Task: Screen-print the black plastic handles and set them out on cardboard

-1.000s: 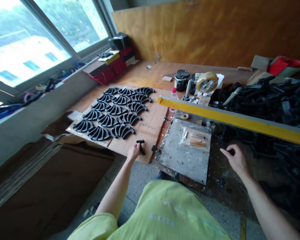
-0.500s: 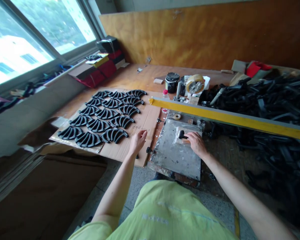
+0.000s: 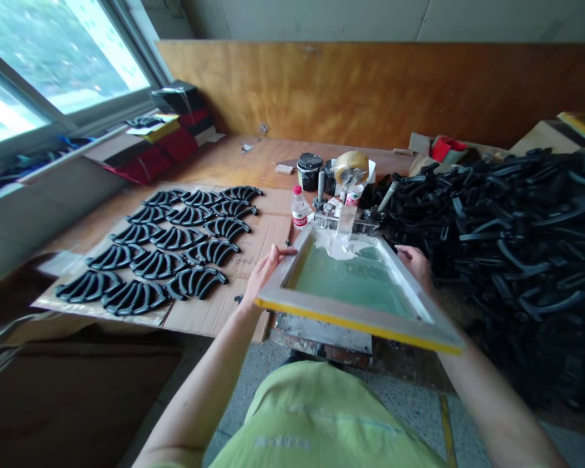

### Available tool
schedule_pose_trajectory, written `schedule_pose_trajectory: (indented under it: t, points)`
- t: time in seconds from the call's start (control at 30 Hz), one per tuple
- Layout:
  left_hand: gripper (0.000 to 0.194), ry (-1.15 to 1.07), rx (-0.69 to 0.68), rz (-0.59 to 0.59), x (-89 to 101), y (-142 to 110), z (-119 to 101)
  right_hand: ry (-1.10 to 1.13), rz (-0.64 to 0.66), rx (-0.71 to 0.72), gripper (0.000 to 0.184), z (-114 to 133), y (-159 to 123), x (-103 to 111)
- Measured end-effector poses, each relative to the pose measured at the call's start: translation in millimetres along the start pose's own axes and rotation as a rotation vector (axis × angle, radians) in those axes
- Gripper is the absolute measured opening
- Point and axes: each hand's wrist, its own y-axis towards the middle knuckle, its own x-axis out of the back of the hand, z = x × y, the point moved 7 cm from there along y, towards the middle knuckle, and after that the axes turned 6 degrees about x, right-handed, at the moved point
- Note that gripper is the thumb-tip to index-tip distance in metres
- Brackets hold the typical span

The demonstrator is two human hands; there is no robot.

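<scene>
OK — L hand (image 3: 266, 270) part open, fingers fairly straight, up against left rim of the frame (image 3: 351, 279); can't tell if it's gripping. R hand (image 3: 416, 265) at opp. rim, fingers bent, partly hidden behind it — grip unclear too. Writing: red-capped bottle (image 3: 299, 207) w/ a red & white label (image 3: 299, 220), too small to read; cardboard (image 3: 275, 227) has handwritten marks, shirt (image 3: 292, 403) blurred print, neither legible. Frame's btwn the hands, near edge tilted up over the metal plate (image 3: 322, 330), white paste (image 3: 340, 248) at its far end
</scene>
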Motion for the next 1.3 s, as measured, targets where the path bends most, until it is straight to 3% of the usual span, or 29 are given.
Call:
schedule_pose_trajectory:
  t: [0.1,0.17,0.23,0.37,0.47,0.6,0.67,0.73,0.83,0.93,1.03,1.1,1.17,1.23,1.3]
  points:
    - [0.053,0.045,0.193,0.073,8.9,-8,56,0.086,-0.018,0.136,0.041,37,30,-6]
    - [0.066,0.039,0.245,0.086,10.3,-7,88,0.067,0.019,0.292,0.055,76,48,-24]
    - [0.075,0.049,0.251,0.063,10.7,-1,114,-0.010,0.125,0.386,0.054,106,61,-52]
    - [0.071,0.103,0.217,0.026,11.7,13,144,-0.147,0.397,0.366,0.019,118,60,-95]
    - [0.067,0.119,0.215,0.023,14.7,16,153,-0.165,0.450,0.411,0.008,120,33,-92]
    - [0.068,0.093,0.213,0.015,17.2,16,155,-0.028,0.539,0.687,0.017,137,-13,-68]
    - [0.067,0.092,0.213,0.016,16.8,14,154,0.037,0.590,0.766,0.017,142,-21,-58]
    - [0.066,0.104,0.221,0.019,16.0,13,152,0.054,0.592,0.740,0.012,142,-16,-55]
    - [0.067,0.111,0.237,0.017,15.9,12,149,0.022,0.490,0.629,0.012,139,-11,-57]
    - [0.069,0.096,0.245,0.008,16.2,11,146,0.033,0.453,0.666,0.022,140,-29,-58]
    - [0.070,0.098,0.256,-0.006,15.9,11,142,0.070,0.479,0.691,0.021,141,-38,-57]
    - [0.072,0.098,0.269,-0.001,14.9,8,135,0.080,0.445,0.617,0.020,140,-20,-56]
    - [0.075,0.088,0.284,0.016,13.8,5,122,0.059,0.388,0.508,0.035,139,12,-56]
    - [0.075,0.079,0.278,0.031,13.2,1,101,0.000,0.353,0.388,0.051,132,46,-57]
    - [0.067,0.076,0.235,0.032,12.0,0,76,-0.047,0.324,0.281,0.055,114,74,-51]
